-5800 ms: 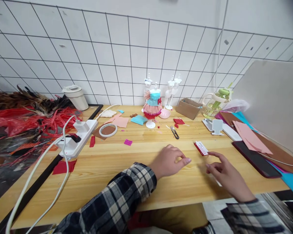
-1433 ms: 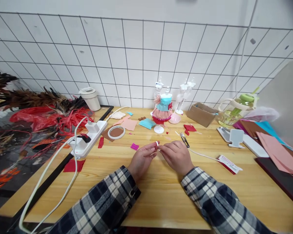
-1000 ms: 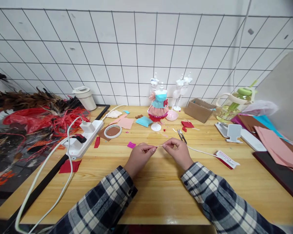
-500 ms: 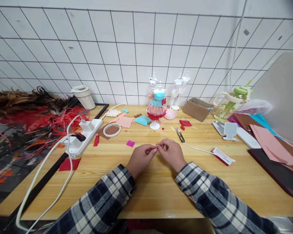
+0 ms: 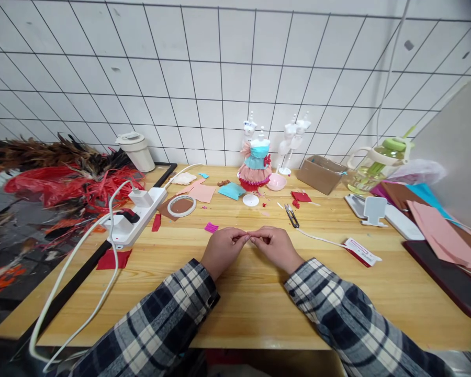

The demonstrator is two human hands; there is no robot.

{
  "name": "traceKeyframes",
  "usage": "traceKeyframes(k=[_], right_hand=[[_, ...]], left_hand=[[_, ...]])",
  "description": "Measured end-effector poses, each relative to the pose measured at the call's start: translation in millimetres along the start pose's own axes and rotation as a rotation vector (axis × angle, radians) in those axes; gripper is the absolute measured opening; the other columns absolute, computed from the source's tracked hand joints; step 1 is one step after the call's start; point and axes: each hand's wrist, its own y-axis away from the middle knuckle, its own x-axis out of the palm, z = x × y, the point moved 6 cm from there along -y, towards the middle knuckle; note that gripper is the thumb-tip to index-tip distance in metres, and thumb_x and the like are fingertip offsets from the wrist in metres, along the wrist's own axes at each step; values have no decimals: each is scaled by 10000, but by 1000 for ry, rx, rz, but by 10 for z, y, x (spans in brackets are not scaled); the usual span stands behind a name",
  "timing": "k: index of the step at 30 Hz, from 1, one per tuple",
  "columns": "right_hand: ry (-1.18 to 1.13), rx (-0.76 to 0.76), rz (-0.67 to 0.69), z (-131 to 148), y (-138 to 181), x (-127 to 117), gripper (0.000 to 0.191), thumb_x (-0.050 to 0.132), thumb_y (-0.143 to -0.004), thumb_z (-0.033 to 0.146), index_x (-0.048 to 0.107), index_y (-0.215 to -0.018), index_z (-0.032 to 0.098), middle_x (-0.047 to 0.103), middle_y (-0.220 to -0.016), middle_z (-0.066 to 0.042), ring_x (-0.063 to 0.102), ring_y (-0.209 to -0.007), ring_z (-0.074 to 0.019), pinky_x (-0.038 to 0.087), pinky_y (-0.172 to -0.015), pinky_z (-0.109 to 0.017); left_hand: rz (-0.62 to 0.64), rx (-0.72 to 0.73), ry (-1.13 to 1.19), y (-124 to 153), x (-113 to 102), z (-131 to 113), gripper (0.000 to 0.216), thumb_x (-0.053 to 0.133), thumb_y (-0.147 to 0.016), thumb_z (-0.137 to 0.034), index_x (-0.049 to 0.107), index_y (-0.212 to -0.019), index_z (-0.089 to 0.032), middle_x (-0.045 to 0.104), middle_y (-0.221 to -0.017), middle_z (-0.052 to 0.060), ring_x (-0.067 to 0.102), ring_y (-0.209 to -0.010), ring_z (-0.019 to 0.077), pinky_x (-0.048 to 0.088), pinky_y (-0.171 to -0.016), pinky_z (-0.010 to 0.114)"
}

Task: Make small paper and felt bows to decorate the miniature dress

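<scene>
My left hand [image 5: 225, 250] and my right hand [image 5: 275, 246] meet fingertip to fingertip above the middle of the table. Both are closed in a pinch, and whatever sits between the fingers is too small or hidden to make out. A magenta crepe paper scrap [image 5: 211, 227] lies just beyond my left hand. Past my right hand lie black-handled thread snips [image 5: 291, 216]. Farther back stands a small mannequin [image 5: 258, 157] in a turquoise, pink and red ruffled paper dress, on a white round base [image 5: 250, 200].
At left are a power strip [image 5: 141, 220] with looping cables, a tape roll [image 5: 181, 206] and red scraps. Bare mannequins [image 5: 291, 139], a pink bowl [image 5: 277, 182] and a cardboard box [image 5: 321, 175] stand at the back. A bottle [image 5: 377, 162], phone stand [image 5: 374, 210] and paper sheets [image 5: 443, 230] are right.
The view has shifted slightly. My hands stay pinched together, with the right fingers now lying flatter and closer against the left fingertips. Nothing on the table has visibly moved.
</scene>
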Motion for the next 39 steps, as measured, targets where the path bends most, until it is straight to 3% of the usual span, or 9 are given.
traceKeyframes(k=[12,24,31,35,39], right_hand=[[338,-160,17,246,110,52,255,534,-899,235,724,-1068,233,693,-815,-34,602,-775,-166,433,-719,-271],[421,-126,-30,273,97,-38,228,535,-918,330,738,-1001,268,708,-828,-43,631,-794,-170,410,-645,-261],[348,-130,-223,339,134,-173,255,595,-880,332,676,-1090,213,686,-989,-60,613,-764,-157,437,-674,-268],[245,-148,-194,336,116,-149,156,573,-882,276,710,-932,221,666,-858,-35,573,-671,-136,425,-631,-259],[72,-65,-173,216,55,-122,72,616,-809,220,683,-810,194,629,-772,-14,525,-596,-115,421,-576,-237]], left_hand=[[-71,-118,168,6,-25,8,175,588,-754,-205,760,-770,-170,754,-729,22,672,-646,148,491,-593,213],[-32,-99,164,4,-14,-38,208,581,-780,-240,776,-809,-170,755,-724,30,653,-630,156,481,-582,231],[-67,-135,209,28,-5,-39,182,590,-757,-242,752,-759,-159,750,-715,30,668,-630,156,494,-576,222],[-73,-135,222,40,0,-38,176,593,-755,-255,742,-748,-159,746,-709,27,670,-627,151,495,-572,216],[-79,-127,227,32,-1,-38,161,597,-740,-235,737,-738,-156,743,-699,28,667,-617,147,496,-564,210]])
